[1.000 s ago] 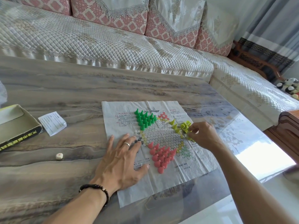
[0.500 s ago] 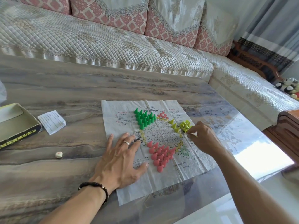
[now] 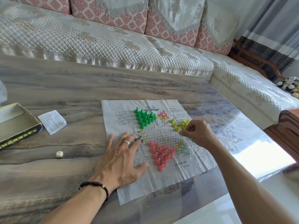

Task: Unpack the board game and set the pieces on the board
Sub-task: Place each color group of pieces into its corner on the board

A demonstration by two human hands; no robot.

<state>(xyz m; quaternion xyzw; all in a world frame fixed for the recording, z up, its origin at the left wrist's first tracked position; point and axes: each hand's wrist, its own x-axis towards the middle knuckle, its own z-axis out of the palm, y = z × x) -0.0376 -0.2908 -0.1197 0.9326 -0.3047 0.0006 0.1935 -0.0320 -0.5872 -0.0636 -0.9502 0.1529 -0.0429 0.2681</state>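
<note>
Your left hand point(image 3: 120, 160) lies flat on the near left part of the paper board point(image 3: 161, 177), fingers spread and straight, pressing the sheet down onto the worktop point(image 3: 64, 88); there is a ring on one finger and a dark bead bracelet point(image 3: 95, 185) at the wrist. Your right hand point(image 3: 198, 135) is over the right side of the board with its fingers curled together at the yellow pieces point(image 3: 178, 125) (they look to be pinching one, though the piece itself is hidden by the fingers). The yellow pieces stand loosely grouped at the board's right point, some tilted. The green pieces point(image 3: 144, 117) stand packed in a triangle at the far left point, and the pink pieces point(image 3: 161, 155) fill the near point, just right of your left thumb. On the worktop to the left sit the open box point(image 3: 17, 131), a folded leaflet point(image 3: 52, 121) beside it and a small die point(image 3: 59, 154) nearer to you. A quilted sofa point(image 3: 97, 41) runs along the far side.
</note>
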